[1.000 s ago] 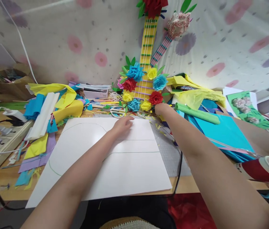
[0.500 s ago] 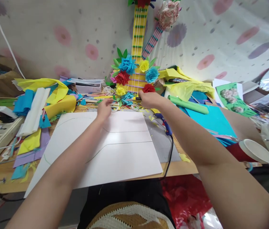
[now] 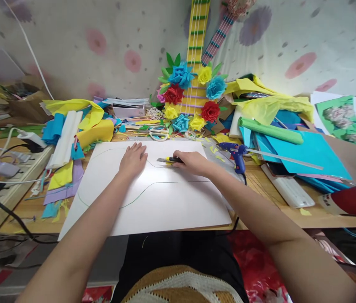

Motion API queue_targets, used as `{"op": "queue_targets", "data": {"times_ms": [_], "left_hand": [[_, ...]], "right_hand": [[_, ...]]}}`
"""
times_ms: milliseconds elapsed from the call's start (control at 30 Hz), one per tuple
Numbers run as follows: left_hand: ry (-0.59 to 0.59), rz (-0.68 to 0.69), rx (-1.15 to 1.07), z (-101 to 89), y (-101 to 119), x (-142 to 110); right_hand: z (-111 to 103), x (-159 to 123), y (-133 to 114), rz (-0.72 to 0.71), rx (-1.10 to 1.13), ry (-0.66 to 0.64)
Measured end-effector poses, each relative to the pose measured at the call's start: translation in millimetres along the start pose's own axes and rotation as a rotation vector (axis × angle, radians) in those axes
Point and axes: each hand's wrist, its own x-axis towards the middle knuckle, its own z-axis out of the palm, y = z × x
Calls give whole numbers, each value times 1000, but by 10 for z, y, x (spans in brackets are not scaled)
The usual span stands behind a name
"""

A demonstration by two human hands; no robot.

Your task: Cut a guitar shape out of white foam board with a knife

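A large white board lies on the table with a curved outline drawn on it in thin dark and green lines. My left hand rests flat on its upper part, fingers stretched out. Over the board, my right hand grips a utility knife with a yellow and black handle. Its blade is out and points left toward my left hand, close to the drawn line. Whether the blade touches the board I cannot tell.
A blue glue gun with a clear stick lies right of the board. Behind stands a yellow paper guitar with paper flowers. Scissors lie beyond the board. A power strip sits left, a paper cup right.
My right hand has come back from the foot of the guitar with the utility knife, now over the board. My left hand has drawn back from near the scissors and settled flat on the board.
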Motion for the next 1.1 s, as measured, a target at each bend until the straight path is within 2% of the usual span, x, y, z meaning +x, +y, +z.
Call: {"op": "queue_targets", "data": {"times_ms": [200, 467, 1100], "left_hand": [[21, -8, -2, -18, 13, 18], [27, -14, -19, -11, 18, 14], [36, -2, -6, -2, 11, 26]], "right_hand": [[102, -29, -22, -55, -54, -6], [37, 10, -47, -74, -86, -76], [23, -43, -17, -127, -137, -83]]}}
